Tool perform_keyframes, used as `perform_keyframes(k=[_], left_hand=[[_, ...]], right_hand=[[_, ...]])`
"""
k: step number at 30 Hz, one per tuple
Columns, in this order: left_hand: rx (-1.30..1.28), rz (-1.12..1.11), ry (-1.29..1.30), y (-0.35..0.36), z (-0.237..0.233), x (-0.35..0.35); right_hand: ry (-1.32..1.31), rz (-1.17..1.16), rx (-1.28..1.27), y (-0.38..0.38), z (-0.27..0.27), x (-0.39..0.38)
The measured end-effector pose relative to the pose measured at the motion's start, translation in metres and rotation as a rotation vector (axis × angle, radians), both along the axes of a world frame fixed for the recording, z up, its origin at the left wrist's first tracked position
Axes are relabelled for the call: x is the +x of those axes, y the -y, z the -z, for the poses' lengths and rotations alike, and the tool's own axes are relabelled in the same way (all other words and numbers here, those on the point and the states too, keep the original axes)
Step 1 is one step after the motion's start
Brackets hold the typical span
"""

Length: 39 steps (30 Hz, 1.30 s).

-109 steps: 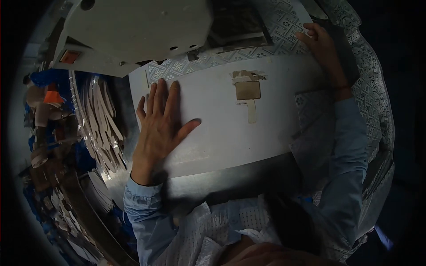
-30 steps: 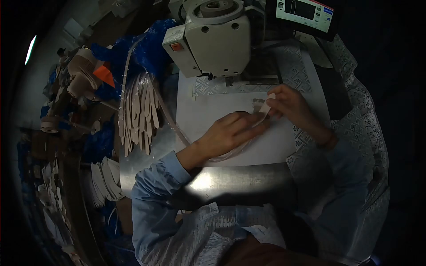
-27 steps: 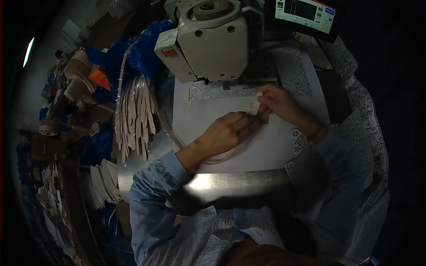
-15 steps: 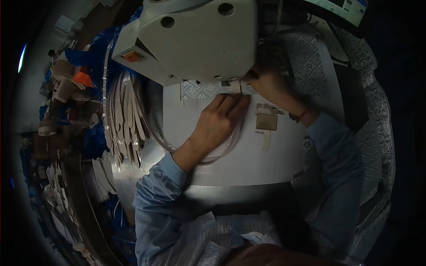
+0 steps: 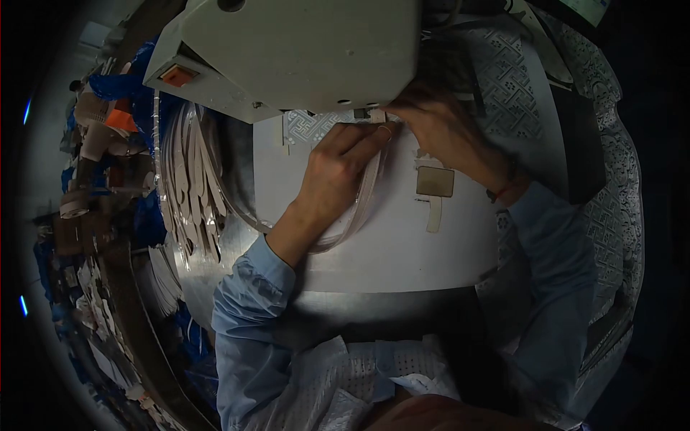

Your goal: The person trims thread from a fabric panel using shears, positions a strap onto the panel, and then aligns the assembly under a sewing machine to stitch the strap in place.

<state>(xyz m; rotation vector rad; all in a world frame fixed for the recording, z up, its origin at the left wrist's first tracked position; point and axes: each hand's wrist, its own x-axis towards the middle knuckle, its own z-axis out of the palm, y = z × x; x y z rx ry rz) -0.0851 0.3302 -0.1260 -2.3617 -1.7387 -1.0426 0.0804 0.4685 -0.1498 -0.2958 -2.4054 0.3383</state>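
Observation:
My left hand [image 5: 336, 159] is closed on a long pale strip [image 5: 368, 188], just below the front edge of a grey machine head [image 5: 309, 61]. From the hand the strip curves down and round to the left across the white work surface [image 5: 388, 262]. My right hand [image 5: 444, 133] reaches in from the right, fingers bent together close to the left fingertips. Its fingertips are partly hidden at the machine's lower edge, so what they grip cannot be made out. Right of the strip lies a small brownish square plate [image 5: 435, 182] with a pale tab [image 5: 434, 214] below it.
A bundle of pale strips [image 5: 190, 183] hangs at the left. An orange-red switch [image 5: 178, 75] sits on the machine's side. Patterned sheet [image 5: 503, 86] shows behind my right hand. Blue plastic [image 5: 122, 82] and assorted parts crowd the far left; a screen [image 5: 582, 8] is at upper right.
The view has shifted, so the machine looks larger and higher in it. Both hands remain close together at the machine's front edge, with the left still on the strip.

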Motion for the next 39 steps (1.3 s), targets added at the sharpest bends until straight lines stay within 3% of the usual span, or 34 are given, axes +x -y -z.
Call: perform_keyframes(k=[5, 13, 25, 39], left_hand=[[-0.033, -0.044, 0.152, -0.002, 0.01, -0.003], [0.018, -0.011, 0.009, -0.003, 0.006, 0.0], [0.086, 0.023, -0.192, -0.012, 0.012, -0.003], [0.104, 0.015, -0.216, -0.02, 0.016, -0.007]], right_hand=[[-0.047, 0.025, 0.027, -0.002, 0.003, -0.002], [-0.06, 0.012, 0.003, -0.004, 0.008, -0.003], [0.03, 0.01, 0.205, -0.007, 0.004, -0.002], [0.017, -0.024, 0.194, -0.016, 0.009, -0.006]])
